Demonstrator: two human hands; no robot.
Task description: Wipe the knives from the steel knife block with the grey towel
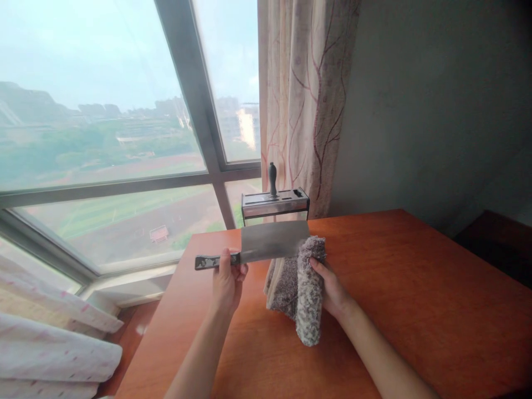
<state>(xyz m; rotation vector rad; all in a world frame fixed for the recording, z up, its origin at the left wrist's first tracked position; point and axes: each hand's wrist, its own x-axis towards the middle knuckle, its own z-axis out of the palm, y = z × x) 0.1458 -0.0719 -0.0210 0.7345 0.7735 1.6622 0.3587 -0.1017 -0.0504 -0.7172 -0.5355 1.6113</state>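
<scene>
A cleaver with a broad steel blade is held up level over the table. My left hand is closed round its dark, worn handle, thumb on top. My right hand grips a shaggy grey towel, folded over and pressed against the blade's right end. Part of the towel hangs down below the blade. The fingers behind the towel are hidden. Just beyond the blade stands a metal box-shaped device with a dark upright knob on top; the blade covers its lower part.
The wooden table spreads under both hands, its far edge near the window. A patterned curtain hangs behind the device. Another light curtain bunches at the lower left. A dark piece of furniture stands at the right.
</scene>
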